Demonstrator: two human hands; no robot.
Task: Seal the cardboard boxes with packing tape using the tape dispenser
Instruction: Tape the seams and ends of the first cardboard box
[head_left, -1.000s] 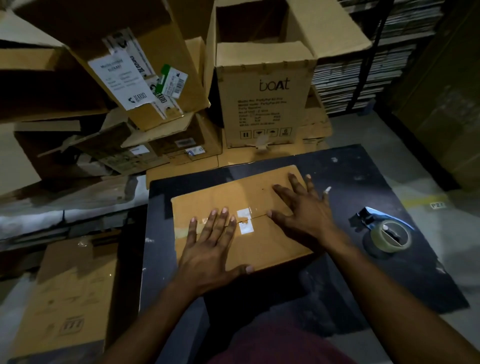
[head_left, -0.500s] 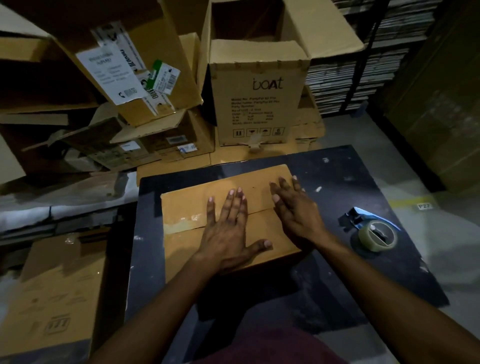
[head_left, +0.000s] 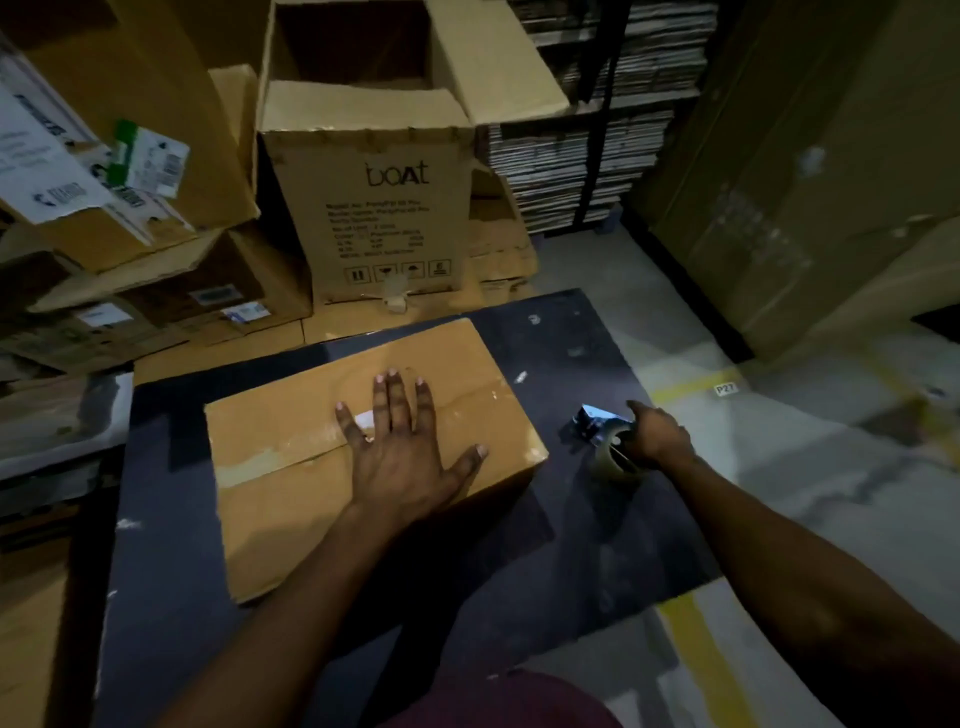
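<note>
One box under left hand — one tape dispenser, right hand touching.

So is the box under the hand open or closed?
Closed, not yet taped. The box has both top flaps folded flat, meeting at a seam, with the left hand spread flat on them.

Both forearms are left bare, no sleeves or rings seen; something maroon is worn lower down, kinda blurry.

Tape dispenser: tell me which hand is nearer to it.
Right. The right hand is on the tape dispenser, reaching over its roll. The left hand lies flat on the cardboard box, away to the dispenser's left.
</note>
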